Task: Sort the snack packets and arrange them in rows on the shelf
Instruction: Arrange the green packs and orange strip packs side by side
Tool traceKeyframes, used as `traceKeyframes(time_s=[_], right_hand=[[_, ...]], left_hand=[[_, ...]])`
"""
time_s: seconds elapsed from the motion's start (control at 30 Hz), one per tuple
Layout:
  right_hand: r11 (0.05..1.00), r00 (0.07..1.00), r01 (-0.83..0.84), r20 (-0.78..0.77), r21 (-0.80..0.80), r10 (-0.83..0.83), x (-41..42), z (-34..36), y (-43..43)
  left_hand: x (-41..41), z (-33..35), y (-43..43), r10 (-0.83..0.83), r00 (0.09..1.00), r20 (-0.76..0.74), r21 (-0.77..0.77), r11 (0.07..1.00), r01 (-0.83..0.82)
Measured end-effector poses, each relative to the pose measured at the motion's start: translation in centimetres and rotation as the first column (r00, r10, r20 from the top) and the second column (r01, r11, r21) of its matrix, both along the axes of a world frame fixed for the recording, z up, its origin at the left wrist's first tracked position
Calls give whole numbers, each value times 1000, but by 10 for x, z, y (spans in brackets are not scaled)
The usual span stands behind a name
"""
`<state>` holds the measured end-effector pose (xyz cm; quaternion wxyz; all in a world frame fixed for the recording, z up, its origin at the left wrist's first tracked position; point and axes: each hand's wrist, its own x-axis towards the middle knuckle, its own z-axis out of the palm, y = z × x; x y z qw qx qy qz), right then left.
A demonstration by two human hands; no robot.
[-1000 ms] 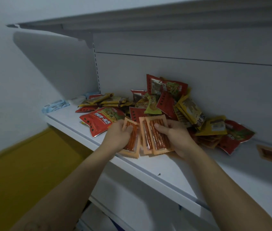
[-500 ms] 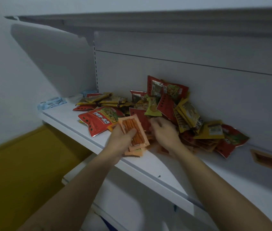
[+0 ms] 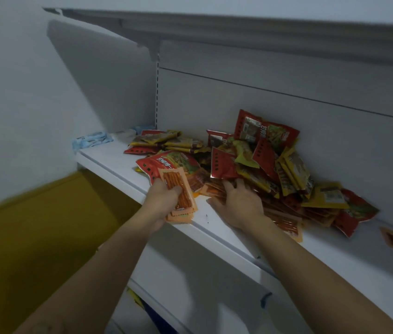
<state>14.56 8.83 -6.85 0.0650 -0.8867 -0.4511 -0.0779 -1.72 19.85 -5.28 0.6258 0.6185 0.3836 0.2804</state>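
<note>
Moved onto the pile (image 3: 289, 169), right grip (image 3: 238, 204) lies spread; left grip (image 3: 162, 200) pinches three orange packets (image 3: 178, 186).

A dim corner before me.
White wall (image 3: 9, 92) left, yellow floor (image 3: 33, 237) below, white shelf (image 3: 108, 157) against a grey back panel (image 3: 287, 68).

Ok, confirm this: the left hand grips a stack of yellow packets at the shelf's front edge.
Wrong colour. In the head view the left hand grips a stack of orange stick packets, not yellow ones, at the shelf's front edge.
</note>
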Motion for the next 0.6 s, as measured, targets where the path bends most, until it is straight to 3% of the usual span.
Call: traceKeyframes(time_s=[0.1,0.47,0.6], right_hand=[[999,1000,17,-6,-44,-18,4,3,5],[983,959,-30,274,-179,79,-4,24,27],[981,956,-74,267,-180,121,-1,35,19]], left_hand=[[-1,-1,1,-23,1000,13,-11,1000,23],[2,1,-2,-57,998,0,-71,996,56],[3,5,-2,-87,996,-2,-68,994,87]])
